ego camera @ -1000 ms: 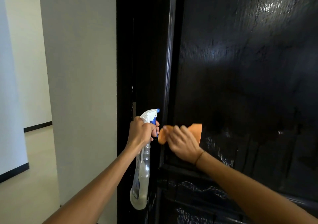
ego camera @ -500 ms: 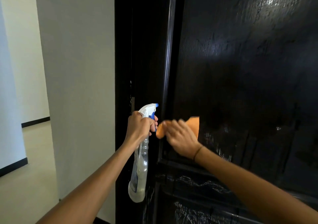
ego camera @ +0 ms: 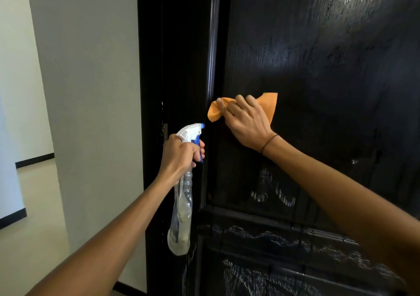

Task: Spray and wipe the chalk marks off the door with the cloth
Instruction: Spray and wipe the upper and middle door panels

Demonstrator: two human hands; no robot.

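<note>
Right hand (ego camera: 246,123): fingers (ego camera: 227,108) curled on the orange cloth (ego camera: 270,105), bunched flat against the black door (ego camera: 318,57) by the panel's left edge. Left hand (ego camera: 179,157) grips the spray bottle (ego camera: 181,205) neck. Chalk marks (ego camera: 272,195) sit lower; I'd press firmly, sweeping overlapping strokes downward. Bottle hangs upright, long axis vertical, nozzle pointing right at the door

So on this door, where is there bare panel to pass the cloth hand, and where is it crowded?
Bare glossy panel lies above and right of the right hand and its orange cloth. Crowded: chalk marks sit below the wrist and across the lower moulding. The left hand with the spray bottle blocks the door's left edge.
</note>
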